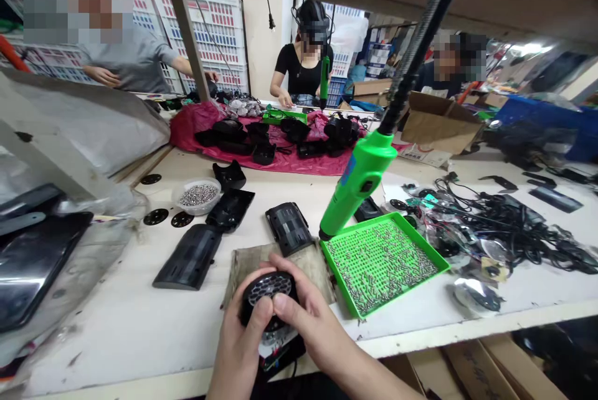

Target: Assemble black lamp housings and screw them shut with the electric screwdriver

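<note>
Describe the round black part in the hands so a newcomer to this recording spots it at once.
On the white table, find the bright green tray. Left of it, near the table's front edge, the left hand and right hand hold the round black part. Its honeycomb face sets it apart from the loose black discs lying further back.

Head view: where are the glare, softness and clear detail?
Head view: a light glares at upper right, and the glossy panel at left shows pale reflections; also head view, the blue material at right looks soft, but the round grille has distinct holes.
</note>
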Demonstrator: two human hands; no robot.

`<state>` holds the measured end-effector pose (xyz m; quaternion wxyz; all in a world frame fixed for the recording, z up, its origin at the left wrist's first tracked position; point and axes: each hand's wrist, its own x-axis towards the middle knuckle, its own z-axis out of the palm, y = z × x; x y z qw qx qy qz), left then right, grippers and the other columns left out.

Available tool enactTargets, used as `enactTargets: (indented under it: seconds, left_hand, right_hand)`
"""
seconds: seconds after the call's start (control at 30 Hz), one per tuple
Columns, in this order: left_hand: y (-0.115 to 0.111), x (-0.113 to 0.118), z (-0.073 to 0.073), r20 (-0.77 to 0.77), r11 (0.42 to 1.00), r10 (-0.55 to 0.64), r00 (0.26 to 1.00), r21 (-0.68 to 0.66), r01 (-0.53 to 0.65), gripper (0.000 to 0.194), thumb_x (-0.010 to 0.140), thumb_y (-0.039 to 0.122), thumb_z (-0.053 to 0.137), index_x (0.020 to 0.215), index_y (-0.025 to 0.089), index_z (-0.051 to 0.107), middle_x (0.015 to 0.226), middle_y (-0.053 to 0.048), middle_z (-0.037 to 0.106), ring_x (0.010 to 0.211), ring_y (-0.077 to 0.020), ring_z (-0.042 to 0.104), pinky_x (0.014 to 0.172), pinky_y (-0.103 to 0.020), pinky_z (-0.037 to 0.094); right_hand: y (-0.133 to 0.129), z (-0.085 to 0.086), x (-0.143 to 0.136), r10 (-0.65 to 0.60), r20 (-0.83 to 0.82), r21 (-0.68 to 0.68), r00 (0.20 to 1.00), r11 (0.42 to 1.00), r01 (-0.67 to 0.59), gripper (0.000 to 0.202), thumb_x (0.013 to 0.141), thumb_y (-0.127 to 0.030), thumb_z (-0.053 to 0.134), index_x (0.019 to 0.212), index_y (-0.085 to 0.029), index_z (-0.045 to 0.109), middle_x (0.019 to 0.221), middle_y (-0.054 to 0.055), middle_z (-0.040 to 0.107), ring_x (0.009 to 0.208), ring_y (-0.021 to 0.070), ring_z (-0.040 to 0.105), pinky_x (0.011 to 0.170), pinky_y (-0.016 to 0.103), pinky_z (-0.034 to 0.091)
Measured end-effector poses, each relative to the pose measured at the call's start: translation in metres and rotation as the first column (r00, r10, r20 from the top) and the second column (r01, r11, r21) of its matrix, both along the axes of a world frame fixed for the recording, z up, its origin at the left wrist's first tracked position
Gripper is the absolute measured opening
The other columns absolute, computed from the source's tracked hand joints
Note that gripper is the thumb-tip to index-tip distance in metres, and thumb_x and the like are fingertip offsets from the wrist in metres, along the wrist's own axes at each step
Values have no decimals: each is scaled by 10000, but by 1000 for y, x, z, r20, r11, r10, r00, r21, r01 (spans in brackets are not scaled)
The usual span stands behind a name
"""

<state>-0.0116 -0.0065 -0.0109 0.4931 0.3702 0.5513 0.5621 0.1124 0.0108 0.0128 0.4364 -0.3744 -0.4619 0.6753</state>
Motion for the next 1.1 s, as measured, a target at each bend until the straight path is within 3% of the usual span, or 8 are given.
enactTargets:
  seconds: [0.13,0.23,0.33,0.4,0.5,0.63,0.83,1.1]
  left_hand:
    - [2,-2,-4,-2,1000,2,1000,-19,-2,487,757,588,648,1061,209,679,1195,-86,665,1191,-304,539,1038,-396,389]
    - [10,-2,0,188,992,-7,982,-123,30,480,749,565,677,1065,204,680,1191,-86,668,1199,-296,541,1024,-380,410]
    - [19,-4,9,502,938,84,861,-332,103,516,831,578,560,1144,178,654,1090,-121,705,1092,-314,619,936,-434,488]
    - [25,-6,16,598,899,173,783,-421,123,554,891,580,438,1186,154,635,1018,-144,721,999,-318,665,876,-466,522]
    - [30,-6,23,622,871,251,742,-479,107,580,904,576,404,1216,136,615,957,-153,731,904,-312,696,814,-470,549]
    - [32,-3,24,618,863,298,728,-500,71,599,888,588,429,1224,124,605,930,-159,735,856,-312,707,777,-467,561]
    - [31,1,23,581,862,308,753,-506,38,610,900,583,405,1203,95,613,875,-157,740,782,-293,715,737,-448,575]
    - [31,1,19,543,876,295,786,-482,5,588,910,576,388,1155,107,644,869,-150,745,805,-293,718,756,-456,575]
  right_hand:
    - [4,0,-7,-40,12,-54,999,998,41,771,693,-626,724,1297,-186,532,1375,118,557,1334,276,454,1141,426,318]
    - [13,-4,-10,-35,40,-112,999,993,39,893,681,-654,708,1385,-172,444,1420,133,507,1352,282,429,1154,446,290]
    - [16,-14,-7,1,84,-108,996,994,8,908,758,-653,630,1472,-192,311,1473,129,443,1384,267,387,1164,474,259]
    - [13,-24,0,-33,179,-3,983,999,34,815,830,-607,578,1486,-222,283,1511,109,391,1420,254,323,1178,492,218]
    - [1,-40,12,-133,296,201,946,977,75,651,910,-496,533,1474,-270,300,1536,82,348,1427,248,305,1174,507,235]
    - [-16,-52,28,-241,347,357,906,928,110,471,960,-381,481,1412,-306,378,1475,77,425,1349,249,424,1129,494,335]
    - [-23,-56,34,-327,328,435,886,885,166,357,970,-305,469,1325,-332,449,1352,63,524,1231,220,528,1036,421,447]
    - [-26,-56,32,-356,328,474,875,863,174,352,963,-262,474,1303,-348,447,1299,40,546,1190,186,542,1021,377,454]
